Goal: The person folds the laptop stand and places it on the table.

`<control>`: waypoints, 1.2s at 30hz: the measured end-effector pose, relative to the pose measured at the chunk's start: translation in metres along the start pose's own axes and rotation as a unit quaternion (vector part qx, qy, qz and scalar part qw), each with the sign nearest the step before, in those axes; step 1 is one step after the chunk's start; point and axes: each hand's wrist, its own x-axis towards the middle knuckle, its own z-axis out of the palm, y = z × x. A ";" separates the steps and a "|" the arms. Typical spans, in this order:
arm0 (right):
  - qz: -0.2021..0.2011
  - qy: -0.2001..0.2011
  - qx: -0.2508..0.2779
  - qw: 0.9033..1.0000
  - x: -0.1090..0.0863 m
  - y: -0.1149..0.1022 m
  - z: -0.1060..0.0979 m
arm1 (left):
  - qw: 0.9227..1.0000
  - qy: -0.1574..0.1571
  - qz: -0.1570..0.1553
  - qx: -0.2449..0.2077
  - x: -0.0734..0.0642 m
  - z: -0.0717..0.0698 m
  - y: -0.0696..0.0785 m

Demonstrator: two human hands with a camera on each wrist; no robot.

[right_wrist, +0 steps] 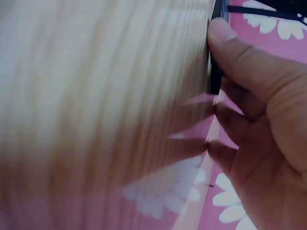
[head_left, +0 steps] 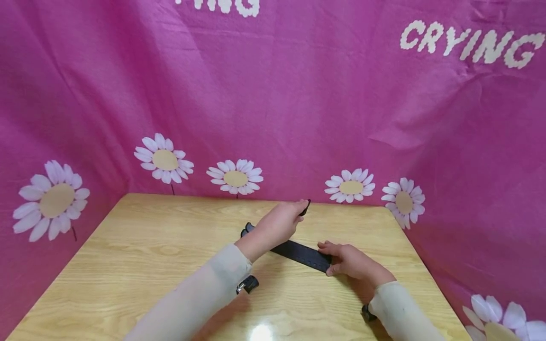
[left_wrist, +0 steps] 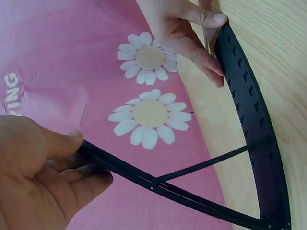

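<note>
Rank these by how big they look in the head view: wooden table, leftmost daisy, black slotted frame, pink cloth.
1. Pink cloth
2. Wooden table
3. Leftmost daisy
4. Black slotted frame, by its visible part only; the left hand hides some of it.

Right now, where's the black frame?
In the head view, the black frame is on the table, below and just right of centre; the left hand pinches its raised end, the right hand its lower end.
</note>
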 end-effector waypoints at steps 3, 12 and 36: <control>0.016 0.022 -0.011 1.000 -0.002 -0.009 0.007 | 1.000 -0.002 -0.011 0.001 -0.001 0.001 0.003; 0.042 0.050 -0.105 0.992 -0.005 -0.034 0.011 | 1.000 0.012 -0.017 -0.019 -0.002 0.003 0.002; 0.059 0.074 -0.025 0.995 -0.010 -0.034 0.030 | 0.989 0.046 0.055 -0.131 0.001 0.009 -0.035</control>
